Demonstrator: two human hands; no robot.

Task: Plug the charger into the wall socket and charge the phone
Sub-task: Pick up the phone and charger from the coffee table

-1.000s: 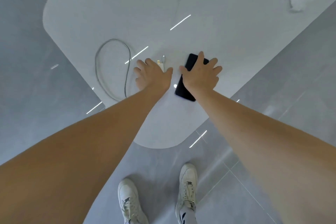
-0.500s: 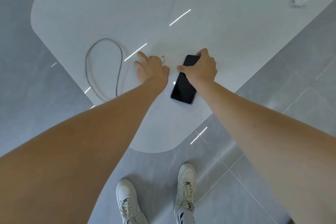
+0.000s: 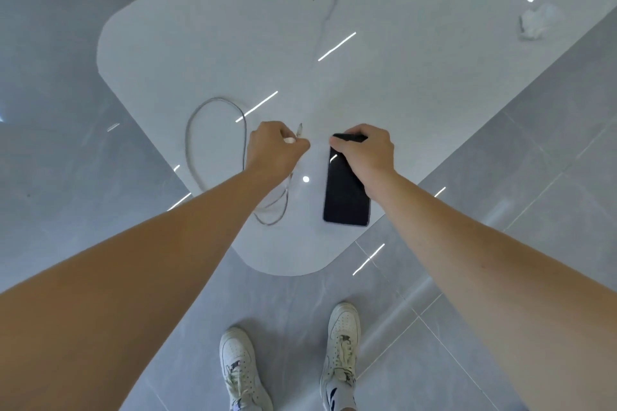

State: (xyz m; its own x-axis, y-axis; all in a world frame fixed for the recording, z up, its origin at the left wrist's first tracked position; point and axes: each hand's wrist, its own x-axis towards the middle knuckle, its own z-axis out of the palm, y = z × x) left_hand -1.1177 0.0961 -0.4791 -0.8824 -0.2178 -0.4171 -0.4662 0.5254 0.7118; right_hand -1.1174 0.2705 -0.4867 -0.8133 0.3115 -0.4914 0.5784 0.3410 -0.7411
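Note:
A black phone (image 3: 345, 192) lies screen up near the front corner of the white table (image 3: 233, 27). My right hand (image 3: 365, 152) grips its far end, with the fingers curled over the top edge. To its left, my left hand (image 3: 275, 147) is closed around the plug end of a grey charging cable (image 3: 213, 103), whose connector tip sticks out past my thumb. The cable loops on the table to the left of that hand and runs under my left wrist. No wall socket is visible.
A crumpled white tissue (image 3: 537, 22) lies at the far right of the table. Grey tiled floor (image 3: 534, 177) surrounds the table, and my white sneakers (image 3: 342, 344) stand just below its rounded corner. The table edge runs close to the phone's near end.
Both hands went from lying flat to closing: the left one took hold of the cable end, the right one gripped the phone's top. The phone has turned straighter and slid toward me.

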